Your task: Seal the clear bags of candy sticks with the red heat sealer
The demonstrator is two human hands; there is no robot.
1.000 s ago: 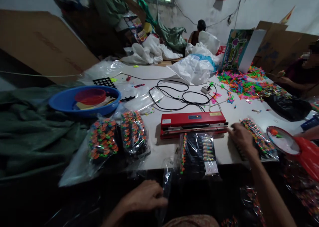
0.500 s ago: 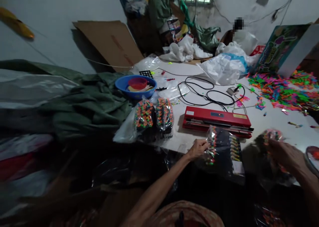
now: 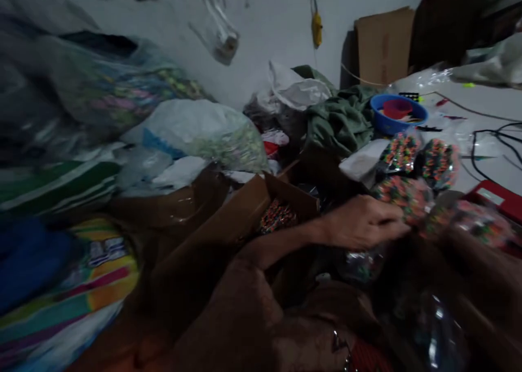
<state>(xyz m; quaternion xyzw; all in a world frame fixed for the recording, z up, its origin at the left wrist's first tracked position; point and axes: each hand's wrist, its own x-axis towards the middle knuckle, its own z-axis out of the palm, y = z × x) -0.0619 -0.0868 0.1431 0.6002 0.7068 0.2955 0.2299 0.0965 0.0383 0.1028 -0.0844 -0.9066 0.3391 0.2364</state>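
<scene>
My left hand (image 3: 369, 222) reaches across to the right, its fingers curled and pressed together at the lower edge of a clear plastic bag of small orange and green pieces (image 3: 402, 195). My right hand (image 3: 468, 252) is dark and smeared by motion, its fingers not readable. It is right against another clear bag of colourful pieces (image 3: 485, 219). Two similar packed bags, one nearer (image 3: 397, 152) and one beside it (image 3: 438, 162), stand behind on the white table. Below my left forearm, an open cardboard box (image 3: 228, 214) holds a pack of orange and green pieces (image 3: 277, 217).
A red sealing machine (image 3: 495, 195) is at the right edge, near black cable (image 3: 499, 135). A blue basin (image 3: 399, 124) sits on the table beside green cloth (image 3: 340, 122). Large filled sacks (image 3: 220, 138) and a leaning cardboard sheet (image 3: 383, 45) line the wall.
The view has swung left, bringing the cardboard box and sacks into sight. My left hand has left the flat pack in front of the sealing machine. The two hands are now closer together.
</scene>
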